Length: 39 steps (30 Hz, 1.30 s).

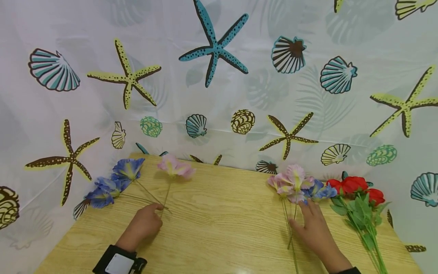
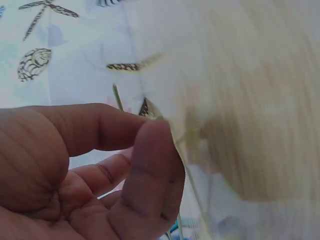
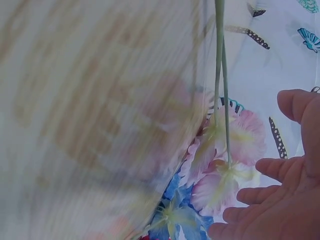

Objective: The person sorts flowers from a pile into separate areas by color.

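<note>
On the left part of the wooden surface (image 1: 212,236), the left hand (image 1: 145,222) pinches the stem (image 1: 166,196) of a single pink flower (image 1: 172,167) between thumb and finger; the bloom lies beyond the hand, toward the far edge. Blue flowers (image 1: 111,186) lie beyond and to the left of the same hand, their stems running toward its fingertips. On the right part, the right hand (image 1: 315,228) is spread, fingers extended and gripping nothing. Pink flowers (image 1: 292,179) lie just beyond its fingertips, stems pointing back toward the person along the hand's thumb side; whether the fingertips touch petals cannot be told. A blue flower (image 1: 319,191) lies against the pink blooms, just beyond the fingers. Red flowers (image 1: 356,185) with green leaves (image 1: 361,211) lie to the right of this hand, apart from it.
</note>
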Available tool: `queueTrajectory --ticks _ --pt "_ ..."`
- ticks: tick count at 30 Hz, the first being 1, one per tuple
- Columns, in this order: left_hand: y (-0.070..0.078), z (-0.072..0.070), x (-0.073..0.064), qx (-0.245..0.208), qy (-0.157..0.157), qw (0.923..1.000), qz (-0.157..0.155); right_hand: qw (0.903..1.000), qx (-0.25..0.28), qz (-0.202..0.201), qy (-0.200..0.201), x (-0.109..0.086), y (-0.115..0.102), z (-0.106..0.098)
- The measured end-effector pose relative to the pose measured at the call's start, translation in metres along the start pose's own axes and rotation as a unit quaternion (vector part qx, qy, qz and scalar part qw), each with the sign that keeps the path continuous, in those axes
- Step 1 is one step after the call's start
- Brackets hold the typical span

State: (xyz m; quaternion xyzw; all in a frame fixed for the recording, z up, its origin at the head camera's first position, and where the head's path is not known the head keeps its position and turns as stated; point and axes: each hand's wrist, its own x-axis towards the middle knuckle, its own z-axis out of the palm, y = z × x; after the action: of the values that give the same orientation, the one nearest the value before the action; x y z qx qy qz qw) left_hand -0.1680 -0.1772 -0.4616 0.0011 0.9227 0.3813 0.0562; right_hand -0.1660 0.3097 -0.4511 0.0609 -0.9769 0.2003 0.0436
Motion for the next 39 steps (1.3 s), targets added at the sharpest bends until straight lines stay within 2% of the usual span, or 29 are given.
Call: queueTrajectory --ticks 3,6,9,14,20,24,27,30,34,37,39 --pt "0.007 0.003 -0.003 -0.042 -0.013 0.9990 0.001 1.0000 0.005 0.002 -0.004 -0.002 -0.004 0.001" --pt "0.016 0.005 -0.006 -0.096 -0.036 0.9946 -0.013 0.9999 0.012 -0.003 -0.003 -0.003 -0.009 0.000" --pt "0.023 0.005 -0.009 -0.136 -0.055 0.9891 -0.011 0.9998 0.019 -0.011 0.002 -0.003 -0.013 0.000" --pt "0.036 0.008 -0.013 -0.167 -0.075 0.9829 0.020 0.9991 0.040 -0.012 0.005 -0.005 -0.022 0.000" --pt "0.052 0.023 -0.017 -0.208 -0.110 0.9717 0.018 0.9938 0.111 0.010 -0.011 -0.007 -0.042 0.007" --pt "0.061 0.034 -0.020 -0.231 -0.133 0.9631 0.036 0.9874 0.155 0.026 -0.016 -0.008 -0.064 0.012" --pt "0.067 0.041 -0.024 -0.252 -0.150 0.9543 0.058 0.9782 0.204 0.036 -0.010 -0.011 -0.081 0.016" --pt "0.074 0.046 -0.029 -0.275 -0.168 0.9440 0.071 0.9635 0.263 0.047 0.005 -0.011 -0.098 0.022" --pt "0.085 0.052 -0.038 -0.294 -0.191 0.9327 0.084 0.9464 0.317 0.062 0.016 -0.015 -0.122 0.034" --pt "0.093 0.061 -0.044 -0.302 -0.199 0.9278 0.094 0.9348 0.349 0.063 0.012 -0.019 -0.138 0.042" --pt "0.099 0.067 -0.048 -0.303 -0.199 0.9268 0.099 0.9229 0.380 0.061 0.006 -0.022 -0.147 0.045"
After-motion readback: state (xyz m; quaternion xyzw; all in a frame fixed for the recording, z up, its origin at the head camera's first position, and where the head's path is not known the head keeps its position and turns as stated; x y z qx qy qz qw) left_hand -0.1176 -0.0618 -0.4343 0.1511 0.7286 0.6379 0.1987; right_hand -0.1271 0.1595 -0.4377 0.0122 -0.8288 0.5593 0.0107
